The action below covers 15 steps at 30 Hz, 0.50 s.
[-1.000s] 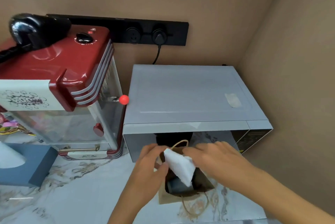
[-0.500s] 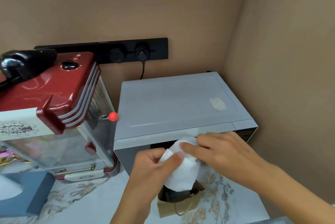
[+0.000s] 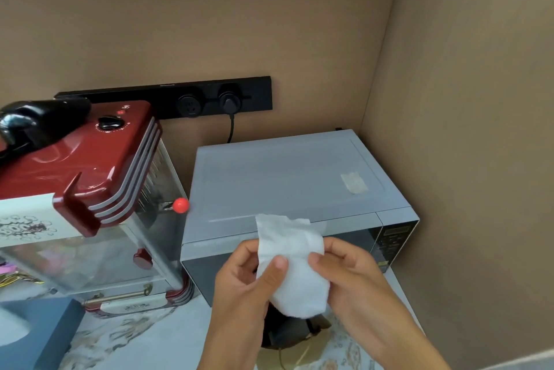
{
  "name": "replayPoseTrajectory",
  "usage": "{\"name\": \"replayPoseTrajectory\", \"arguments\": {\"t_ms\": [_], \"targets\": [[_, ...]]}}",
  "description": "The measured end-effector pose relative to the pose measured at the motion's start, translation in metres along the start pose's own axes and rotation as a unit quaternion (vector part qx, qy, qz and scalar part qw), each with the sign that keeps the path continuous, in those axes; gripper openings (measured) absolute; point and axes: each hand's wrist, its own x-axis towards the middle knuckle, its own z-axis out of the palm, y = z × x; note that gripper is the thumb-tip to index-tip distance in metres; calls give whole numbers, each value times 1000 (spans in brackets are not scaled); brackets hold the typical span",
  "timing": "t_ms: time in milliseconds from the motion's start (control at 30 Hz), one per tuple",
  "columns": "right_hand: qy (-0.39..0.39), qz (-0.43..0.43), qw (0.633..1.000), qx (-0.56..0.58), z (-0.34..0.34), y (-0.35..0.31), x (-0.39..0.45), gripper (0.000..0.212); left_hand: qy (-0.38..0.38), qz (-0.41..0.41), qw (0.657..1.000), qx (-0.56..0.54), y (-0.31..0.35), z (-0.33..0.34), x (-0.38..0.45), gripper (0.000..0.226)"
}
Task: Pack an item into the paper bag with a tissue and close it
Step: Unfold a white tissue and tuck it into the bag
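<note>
Head view: tissue [image 3: 292, 267] is now up out of the paper bag [image 3: 302, 348] w/ both hands on it; a sec ago it sat half inside the bag mouth. Left hand [image 3: 248, 282] is closed on the tissue's left side, thumb pressed across the front. Right hand [image 3: 350, 276] pinches the right edge, fingers curled behind. Tissue hangs above the bag, in front of the microwave [image 3: 287, 186].

Bag stands on the desk [image 3: 126, 336] below the hands, mouth open, mostly hidden. Something dark inside, prob. the item, can't tell for sure.

Meaning: tissue step isn't finished. Looks like it's being reshaped or unfolded before going back in over the item. Bag not closed yet.
</note>
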Motion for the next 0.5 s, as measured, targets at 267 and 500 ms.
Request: {"name": "replayPoseTrajectory", "arguments": {"t_ms": [267,500], "targets": [[51,-106,981,-154,2,-8,7,14,-20,-39,997,62,13,-6,2,22],[40,-213,965,-149,4,-15,13,29,-44,67,993,83,27,-13,4,22]]}}
